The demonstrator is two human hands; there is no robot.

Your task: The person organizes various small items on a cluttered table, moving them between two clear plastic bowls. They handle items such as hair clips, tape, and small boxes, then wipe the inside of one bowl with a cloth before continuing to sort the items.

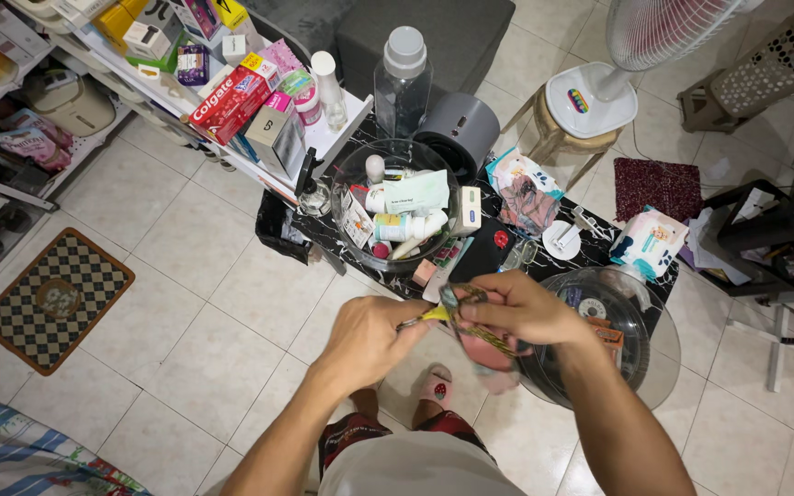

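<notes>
I see my left hand (369, 340) pinching a yellow-handled tool (436, 314), its long axis pointing right into the pouch (484, 349) my right hand (516, 308) grips.

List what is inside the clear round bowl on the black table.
The clear round bowl holds small white bottles, a pale green tube, a flat packet and something small and red. Whatever lies beneath these is covered.

- Bare tiled floor (204, 303) left of the worktop (544, 262) leaves wide free passage
- Clear bowl (346, 174) of bottles, tall bottle (402, 78) and grey cylinder (461, 129) crowd the worktop's far end
- Round clear container (636, 312) blocks the near right
- Stocked shelf (232, 138) walls the left side
</notes>
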